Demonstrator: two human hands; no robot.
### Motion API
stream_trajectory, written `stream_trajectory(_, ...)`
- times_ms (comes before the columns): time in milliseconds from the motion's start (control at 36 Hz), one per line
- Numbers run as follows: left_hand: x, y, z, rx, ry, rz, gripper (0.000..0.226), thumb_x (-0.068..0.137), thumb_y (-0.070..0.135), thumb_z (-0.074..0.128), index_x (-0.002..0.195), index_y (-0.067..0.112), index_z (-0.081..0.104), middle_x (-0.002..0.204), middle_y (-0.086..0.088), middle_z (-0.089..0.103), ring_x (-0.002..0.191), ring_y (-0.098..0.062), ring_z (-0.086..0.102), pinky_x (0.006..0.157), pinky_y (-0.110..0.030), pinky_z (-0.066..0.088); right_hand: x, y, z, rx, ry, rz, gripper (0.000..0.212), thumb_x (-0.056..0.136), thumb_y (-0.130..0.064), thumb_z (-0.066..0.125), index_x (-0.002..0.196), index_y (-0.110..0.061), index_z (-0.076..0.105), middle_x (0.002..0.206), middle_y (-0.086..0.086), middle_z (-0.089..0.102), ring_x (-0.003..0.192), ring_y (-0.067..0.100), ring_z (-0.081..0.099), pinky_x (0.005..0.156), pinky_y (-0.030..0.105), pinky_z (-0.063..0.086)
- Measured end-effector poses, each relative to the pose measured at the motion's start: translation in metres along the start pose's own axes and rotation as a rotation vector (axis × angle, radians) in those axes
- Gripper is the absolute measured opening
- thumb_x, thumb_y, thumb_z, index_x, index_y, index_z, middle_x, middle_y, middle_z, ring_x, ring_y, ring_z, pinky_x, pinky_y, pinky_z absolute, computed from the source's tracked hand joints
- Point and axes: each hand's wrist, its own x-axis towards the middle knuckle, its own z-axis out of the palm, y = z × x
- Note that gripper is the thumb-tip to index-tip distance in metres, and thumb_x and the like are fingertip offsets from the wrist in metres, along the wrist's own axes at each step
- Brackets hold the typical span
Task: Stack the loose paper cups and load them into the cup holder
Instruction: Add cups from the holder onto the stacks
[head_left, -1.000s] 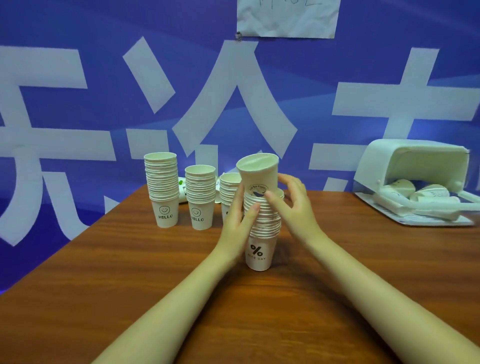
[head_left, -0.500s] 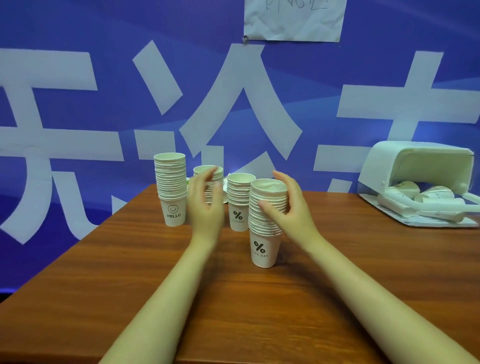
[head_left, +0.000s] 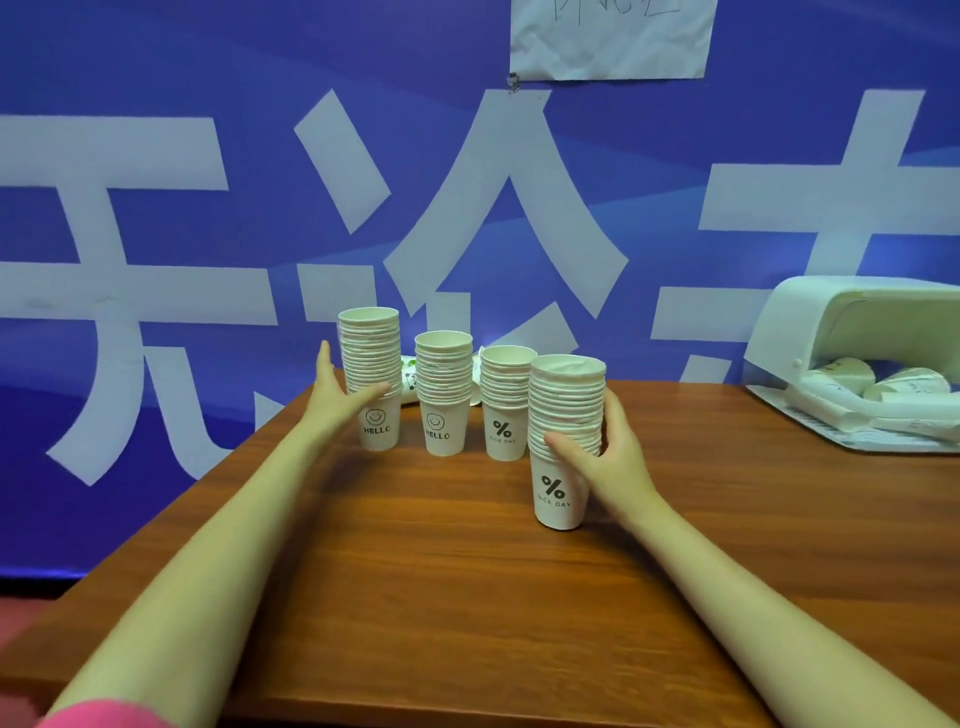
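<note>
Fingers (head_left: 324, 364) of the left hand (head_left: 337, 397) spread wide around the tall white paper-cup stack printed "HELLO" (head_left: 371, 379) on the brown wooden worktop (head_left: 467, 597). Rightward stood a second "HELLO" stack (head_left: 443, 392), then a "% NICE DAY" stack (head_left: 505, 402). The right hand (head_left: 605, 457) gripped the nearest "% NICE DAY" stack (head_left: 566, 441). A white plastic cup holder (head_left: 852, 317) lay tipped far right.

Front cup stack (head_left: 566, 415): white paper, black "%" mark with "NICE DAY" lettering on the bottom cup. Stack at 11 o'clock of it (head_left: 506, 402): white, same "%" print. Two stacks further toward 10 o'clock (head_left: 443, 392) (head_left: 371, 376): white, each with a black smiley face and "HELLO". Desk (head_left: 467, 597): reddish-brown wood grain. Backdrop (head_left: 156, 130): blue-violet with large white characters. Cup holder (head_left: 852, 332), at 2 o'clock: white. Sleeve (head_left: 104, 717), at 7 o'clock: pink.
</note>
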Motion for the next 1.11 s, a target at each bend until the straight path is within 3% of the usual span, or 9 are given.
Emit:
stream_trajectory(83, 0.01, -0.004, 0.004, -0.069, -0.036, 0.006, 0.11, 0.077, 0.03, 0.08, 0.154, 0.026, 0.003, 0.158, -0.008, 0.027, 0.142, -0.029, 0.032, 0.111, -0.051, 0.034, -0.001, 0.003, -0.007, -0.017, 0.009, -0.012, 0.065, 0.078, -0.019, 0.077, 0.13, -0.037, 0.044, 0.119, -0.022, 0.062, 0.111, -0.005, 0.059, 0.082, 0.011, 0.049)
stream_trajectory(167, 0.017, -0.01, 0.005, -0.104, -0.015, 0.034, 0.083, 0.079, 0.026, 0.078, 0.147, 0.021, 0.03, 0.143, -0.005, 0.048, 0.129, -0.025, 0.049, 0.096, -0.037, 0.046, 0.0, 0.008, -0.015, -0.024, 0.031, -0.018, 0.067, 0.076, -0.024, 0.078, 0.132, -0.037, 0.043, 0.121, -0.02, 0.062, 0.112, -0.005, 0.059, 0.083, 0.011, 0.049)
stream_trajectory(222, 0.016, -0.011, 0.005, -0.057, 0.008, 0.046, 0.073, 0.08, 0.027, 0.078, 0.141, 0.018, 0.039, 0.136, -0.005, 0.054, 0.121, -0.022, 0.054, 0.089, -0.033, 0.046, 0.003, 0.011, -0.02, -0.033, 0.049, -0.029, 0.069, 0.077, -0.022, 0.079, 0.136, -0.031, 0.043, 0.122, -0.018, 0.061, 0.112, -0.005, 0.058, 0.083, 0.01, 0.048)
stream_trajectory(417, -0.03, -0.008, -0.011, -0.052, 0.016, 0.091, 0.071, 0.078, 0.028, 0.079, 0.138, 0.021, 0.042, 0.13, 0.003, 0.056, 0.115, -0.015, 0.055, 0.093, -0.034, 0.049, 0.013, 0.019, -0.034, -0.074, 0.109, -0.057, 0.069, 0.079, -0.015, 0.078, 0.139, -0.022, 0.043, 0.118, -0.018, 0.06, 0.104, -0.012, 0.058, 0.079, 0.005, 0.047)
stream_trajectory(667, -0.129, 0.046, 0.039, -0.039, -0.216, 0.208, 0.066, 0.078, 0.025, 0.078, 0.134, 0.03, 0.042, 0.114, 0.03, 0.052, 0.101, 0.014, 0.051, 0.072, -0.003, 0.043, 0.02, 0.0, -0.065, -0.029, 0.283, -0.067, 0.061, 0.083, -0.017, 0.075, 0.136, -0.013, 0.044, 0.114, -0.012, 0.06, 0.096, -0.013, 0.06, 0.074, 0.006, 0.048)
stream_trajectory(778, -0.143, 0.072, 0.092, -0.086, -0.338, 0.229, 0.067, 0.079, 0.029, 0.077, 0.135, 0.032, 0.04, 0.119, 0.026, 0.052, 0.106, 0.013, 0.05, 0.08, -0.007, 0.043, 0.017, -0.013, -0.089, -0.037, 0.335, -0.043, 0.057, 0.084, -0.017, 0.074, 0.133, -0.012, 0.044, 0.11, -0.013, 0.06, 0.091, -0.015, 0.061, 0.071, 0.005, 0.048)
stream_trajectory(889, -0.141, 0.09, 0.145, -0.115, -0.352, 0.247, 0.072, 0.081, 0.028, 0.077, 0.141, 0.023, 0.038, 0.131, 0.013, 0.051, 0.118, -0.002, 0.049, 0.094, -0.023, 0.043, -0.003, -0.016, -0.114, -0.07, 0.377, -0.019, 0.055, 0.084, -0.015, 0.074, 0.131, -0.015, 0.045, 0.109, -0.016, 0.059, 0.089, -0.018, 0.059, 0.07, 0.003, 0.046)
stream_trajectory(1000, -0.131, 0.101, 0.187, -0.154, -0.336, 0.262, 0.067, 0.082, 0.022, 0.076, 0.138, 0.021, 0.04, 0.127, 0.01, 0.052, 0.115, -0.003, 0.048, 0.087, -0.017, 0.04, -0.03, -0.007, -0.133, -0.105, 0.346, 0.019, 0.058, 0.082, -0.017, 0.077, 0.132, -0.021, 0.046, 0.114, -0.015, 0.062, 0.1, -0.008, 0.062, 0.079, 0.011, 0.048)
stream_trajectory(1111, -0.123, 0.102, 0.208, -0.202, -0.309, 0.248, 0.066, 0.081, 0.025, 0.077, 0.135, 0.029, 0.04, 0.123, 0.015, 0.053, 0.113, -0.003, 0.05, 0.091, -0.021, 0.043, -0.052, -0.002, -0.134, -0.13, 0.312, 0.018, 0.062, 0.08, -0.014, 0.078, 0.127, -0.036, 0.043, 0.112, -0.022, 0.06, 0.101, -0.015, 0.058, 0.077, 0.005, 0.046)
